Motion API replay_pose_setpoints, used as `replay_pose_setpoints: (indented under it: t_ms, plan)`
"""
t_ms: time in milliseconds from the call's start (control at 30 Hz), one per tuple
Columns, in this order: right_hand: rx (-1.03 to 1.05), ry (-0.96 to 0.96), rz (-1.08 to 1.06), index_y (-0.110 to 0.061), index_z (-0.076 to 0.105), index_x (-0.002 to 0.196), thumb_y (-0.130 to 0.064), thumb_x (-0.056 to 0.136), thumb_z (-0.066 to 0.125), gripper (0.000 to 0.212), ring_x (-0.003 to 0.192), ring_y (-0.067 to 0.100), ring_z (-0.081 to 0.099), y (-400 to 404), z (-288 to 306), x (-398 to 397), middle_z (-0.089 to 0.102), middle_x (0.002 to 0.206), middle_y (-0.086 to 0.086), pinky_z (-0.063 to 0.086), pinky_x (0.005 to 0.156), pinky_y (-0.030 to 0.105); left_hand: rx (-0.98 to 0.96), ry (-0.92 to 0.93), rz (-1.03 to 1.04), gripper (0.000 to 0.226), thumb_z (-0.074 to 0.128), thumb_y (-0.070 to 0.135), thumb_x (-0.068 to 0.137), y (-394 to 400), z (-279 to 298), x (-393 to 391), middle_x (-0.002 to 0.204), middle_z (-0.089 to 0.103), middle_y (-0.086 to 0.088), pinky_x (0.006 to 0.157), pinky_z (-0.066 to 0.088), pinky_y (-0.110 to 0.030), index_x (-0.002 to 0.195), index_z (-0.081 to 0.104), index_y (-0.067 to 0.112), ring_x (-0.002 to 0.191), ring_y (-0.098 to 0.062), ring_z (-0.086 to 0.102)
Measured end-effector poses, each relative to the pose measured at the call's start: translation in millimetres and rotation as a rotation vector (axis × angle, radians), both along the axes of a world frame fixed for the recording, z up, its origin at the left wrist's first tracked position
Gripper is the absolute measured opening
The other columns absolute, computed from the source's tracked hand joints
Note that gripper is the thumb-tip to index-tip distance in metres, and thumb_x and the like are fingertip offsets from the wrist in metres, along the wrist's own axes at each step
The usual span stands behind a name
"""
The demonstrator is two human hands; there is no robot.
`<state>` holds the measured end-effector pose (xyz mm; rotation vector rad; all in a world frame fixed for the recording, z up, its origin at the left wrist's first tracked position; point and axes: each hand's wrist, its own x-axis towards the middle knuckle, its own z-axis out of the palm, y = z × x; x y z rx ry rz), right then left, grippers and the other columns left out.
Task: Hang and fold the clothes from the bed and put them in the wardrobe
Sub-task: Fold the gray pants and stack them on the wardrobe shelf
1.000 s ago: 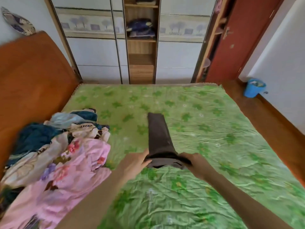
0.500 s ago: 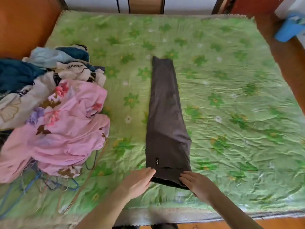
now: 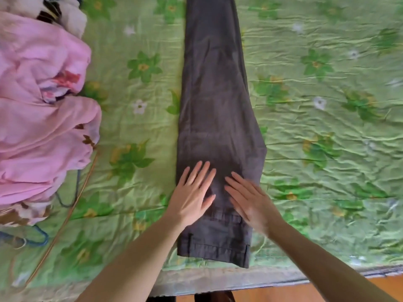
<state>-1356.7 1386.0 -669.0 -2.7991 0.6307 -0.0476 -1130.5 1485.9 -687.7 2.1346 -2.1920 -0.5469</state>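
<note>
On trousers [image 3: 214, 94], left hand [image 3: 192, 197], right hand [image 3: 250, 201] now flat, grip released from waistband.

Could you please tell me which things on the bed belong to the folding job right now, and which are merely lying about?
In the job: trousers; left hand and right hand, both flat on them.

Lying about: pink garment; clothes hangers; bedspread.

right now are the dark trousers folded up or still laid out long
Laid out long: the trousers lie flat lengthwise on the bedspread, legs stacked, both hands flat near the waistband.
</note>
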Motion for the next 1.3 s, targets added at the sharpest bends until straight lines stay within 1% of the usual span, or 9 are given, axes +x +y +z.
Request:
replay_pose_setpoints:
  t_ms: [200, 300, 467, 667, 933, 1000, 1100, 1200, 1300]
  plan:
    - [0.017, 0.176, 0.058, -0.020, 0.027, 0.164, -0.039, 0.110, 0.034, 0.058, 0.160, 0.020, 0.014, -2, -47, -29, 0.019, 0.172, -0.001, 0.024, 0.125, 0.047, -0.114, 0.037, -0.077, 0.067, 0.042, 0.049, 0.108, 13, -32, -3, 0.175, 0.015, -0.011, 0.129, 0.014, -0.057, 0.166, 0.028, 0.017, 0.162, -0.029, 0.012]
    - [0.017, 0.154, 0.062, -0.021, 0.025, 0.165, -0.039, 0.109, 0.034, 0.059, 0.160, 0.021, 0.012, -3, -54, -30, 0.016, 0.173, -0.001, 0.021, 0.127, 0.046, -0.184, 0.141, -0.143, 0.060, 0.046, 0.033, 0.106, 20, -37, 7, 0.173, 0.021, -0.013, 0.128, 0.016, -0.062, 0.162, 0.037, 0.010, 0.162, -0.032, 0.014]
    - [0.038, 0.096, 0.228, -0.016, 0.027, 0.164, -0.026, 0.096, 0.049, 0.072, 0.160, 0.028, 0.015, -19, -47, -49, 0.019, 0.172, 0.007, 0.019, 0.127, 0.050, -0.138, 0.067, -0.567, 0.070, 0.051, 0.016, 0.088, 34, -36, 53, 0.173, 0.018, -0.017, 0.130, 0.008, -0.057, 0.157, 0.040, 0.009, 0.162, -0.032, 0.013]
    - [-0.154, 0.244, 0.445, -0.021, 0.020, 0.166, -0.041, 0.083, 0.070, 0.099, 0.160, 0.027, 0.010, -32, -36, -83, 0.014, 0.174, 0.007, 0.011, 0.127, 0.051, -0.124, -0.095, -0.771, 0.097, 0.056, 0.006, 0.082, 31, -36, 80, 0.176, 0.005, -0.012, 0.130, 0.007, -0.049, 0.168, 0.013, 0.014, 0.163, -0.029, 0.003]
    - [-0.166, 0.200, 0.467, -0.026, 0.034, 0.162, -0.052, 0.069, 0.088, 0.111, 0.158, 0.029, 0.020, -16, -36, -59, 0.023, 0.171, 0.008, 0.019, 0.125, 0.051, -0.033, -0.111, -0.584, 0.108, 0.067, 0.017, 0.077, 34, -19, 48, 0.174, 0.006, -0.022, 0.126, 0.014, -0.064, 0.169, 0.012, 0.022, 0.160, -0.043, 0.006]
    - [-0.100, 0.213, 0.458, -0.026, 0.036, 0.161, -0.048, 0.068, 0.089, 0.109, 0.158, 0.029, 0.023, -18, -31, -59, 0.024, 0.171, 0.007, 0.020, 0.124, 0.052, -0.045, -0.015, -0.524, 0.085, 0.056, 0.036, 0.096, 40, -16, 43, 0.175, 0.007, -0.018, 0.128, 0.009, -0.062, 0.169, 0.013, 0.025, 0.162, -0.038, 0.004]
    - [-0.027, 0.164, 0.422, -0.027, 0.035, 0.161, -0.032, 0.078, 0.075, 0.093, 0.159, 0.026, 0.019, -22, -19, -64, 0.022, 0.172, 0.006, 0.020, 0.123, 0.056, -0.067, 0.154, -0.387, 0.080, 0.047, 0.063, 0.103, 47, -9, 46, 0.173, 0.021, -0.007, 0.129, 0.018, -0.048, 0.168, 0.020, 0.026, 0.161, -0.023, 0.016]
    - [0.133, -0.023, 0.195, -0.021, 0.051, 0.152, -0.014, 0.079, 0.056, 0.074, 0.154, 0.022, 0.033, -13, -19, -67, 0.043, 0.160, 0.003, 0.022, 0.123, 0.058, -0.177, 0.364, -0.170, 0.067, 0.070, 0.049, 0.097, 52, -7, 47, 0.141, 0.057, -0.004, 0.107, 0.046, -0.041, 0.153, 0.049, 0.020, 0.127, -0.026, 0.056]
    - [0.326, -0.298, -0.126, -0.020, 0.062, 0.137, -0.005, 0.084, 0.068, 0.055, 0.135, 0.017, 0.056, 4, -25, -58, 0.062, 0.138, -0.004, 0.036, 0.118, 0.052, -0.352, 0.582, 0.215, 0.026, 0.057, 0.043, 0.105, 47, -4, 33, 0.092, 0.069, 0.004, 0.075, 0.053, -0.022, 0.110, 0.067, 0.019, 0.080, -0.017, 0.068]
